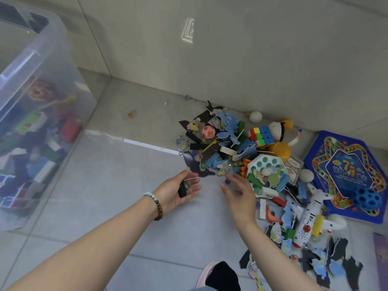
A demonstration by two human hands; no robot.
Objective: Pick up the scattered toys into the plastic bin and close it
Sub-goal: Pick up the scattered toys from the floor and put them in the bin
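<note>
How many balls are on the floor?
6 that I can see: a white ball by the wall, pink, orange, yellow, another white and a blue holey one. The pile may hide more.

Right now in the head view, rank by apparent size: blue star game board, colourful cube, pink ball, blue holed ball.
1. blue star game board
2. blue holed ball and colourful cube look alike
3. pink ball

Bin [42, 59] left, toys [241, 148] right.
</note>
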